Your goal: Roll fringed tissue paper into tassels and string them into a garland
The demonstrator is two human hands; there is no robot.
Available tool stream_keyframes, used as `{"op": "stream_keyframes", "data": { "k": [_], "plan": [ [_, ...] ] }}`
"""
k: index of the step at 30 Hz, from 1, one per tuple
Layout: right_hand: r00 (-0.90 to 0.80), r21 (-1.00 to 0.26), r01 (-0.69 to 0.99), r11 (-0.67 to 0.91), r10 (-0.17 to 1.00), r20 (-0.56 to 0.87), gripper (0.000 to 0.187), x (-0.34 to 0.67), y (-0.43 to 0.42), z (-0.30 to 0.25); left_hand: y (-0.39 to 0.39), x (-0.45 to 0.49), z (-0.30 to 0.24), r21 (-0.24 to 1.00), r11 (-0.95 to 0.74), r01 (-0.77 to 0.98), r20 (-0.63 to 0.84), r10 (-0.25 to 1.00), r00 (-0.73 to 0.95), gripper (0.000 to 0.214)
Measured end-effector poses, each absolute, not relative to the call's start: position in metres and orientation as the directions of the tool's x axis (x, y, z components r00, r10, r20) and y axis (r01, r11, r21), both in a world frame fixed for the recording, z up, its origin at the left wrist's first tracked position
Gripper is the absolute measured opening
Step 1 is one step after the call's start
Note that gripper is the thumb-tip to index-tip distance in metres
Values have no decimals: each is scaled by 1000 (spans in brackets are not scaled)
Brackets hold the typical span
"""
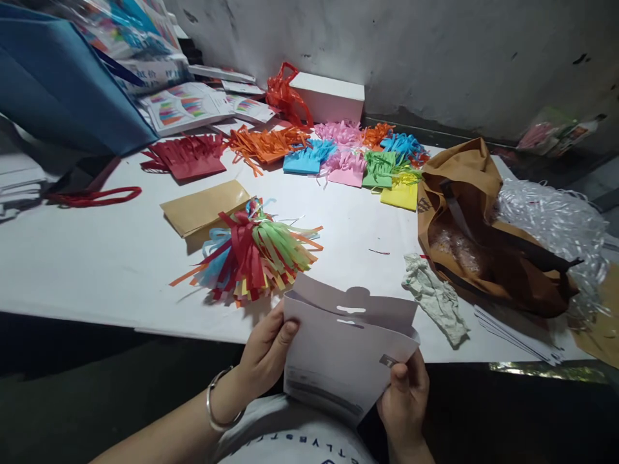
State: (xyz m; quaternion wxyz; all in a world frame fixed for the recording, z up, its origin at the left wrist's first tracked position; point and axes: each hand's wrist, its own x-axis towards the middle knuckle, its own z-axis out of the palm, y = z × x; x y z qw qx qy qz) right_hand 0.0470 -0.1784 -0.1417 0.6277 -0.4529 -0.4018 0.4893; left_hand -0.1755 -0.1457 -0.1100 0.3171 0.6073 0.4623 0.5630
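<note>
Both my hands hold a white folded card sleeve (338, 348) with a hanger cut-out, just below the table's near edge. My left hand (264, 354), with a bangle on its wrist, grips the sleeve's left edge, thumb on top. My right hand (405, 396) pinches its lower right corner. A bundle of multicoloured fringed paper strips (256, 252) lies on the white table (97, 258) just beyond the sleeve, partly over a brown envelope (200, 206).
Fringed paper sheets in red (188, 156), orange, blue, pink, green and yellow (400, 193) lie in a row at the back. Around them are a white box (329, 96), a brown bag (478, 232), clear shredded plastic (556, 225), a crumpled cloth (435, 296) and a blue bag (58, 84).
</note>
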Motion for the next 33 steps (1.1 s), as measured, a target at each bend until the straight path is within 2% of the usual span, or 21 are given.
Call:
{"op": "stream_keyframes", "data": {
  "k": [3, 6, 10, 15, 19, 25, 33],
  "plan": [
    [274, -967, -212, 143, 958, 81, 32, 42, -176, -137, -145, -167, -114, 930, -315, 190, 353, 910, -217, 34],
    [365, -959, -186, 213, 922, 133, 33, 34, -173, -132, -147, -159, -118, 919, -379, 104, 392, 863, -319, 41],
    [423, -946, -126, 298, 879, 220, 33, 31, -174, -131, -149, -158, -121, 896, -441, 57, 437, 850, -294, 31],
    [348, -909, -213, 359, 897, 273, 22, 33, -174, -134, -149, -162, -125, 904, -420, 76, 420, 842, -340, 27],
    [320, -921, -259, 291, 926, 202, 9, 36, -172, -130, -150, -163, -125, 911, -398, 107, 410, 851, -329, 26],
    [144, -875, -460, 153, 985, 96, 11, 36, -164, -114, -152, -162, -126, 917, -374, 140, 400, 856, -328, 29],
    [227, -850, -509, 134, 974, 18, 18, 37, -156, -101, -156, -167, -131, 930, -367, -6, 347, 885, -310, 26]
  ]
}}
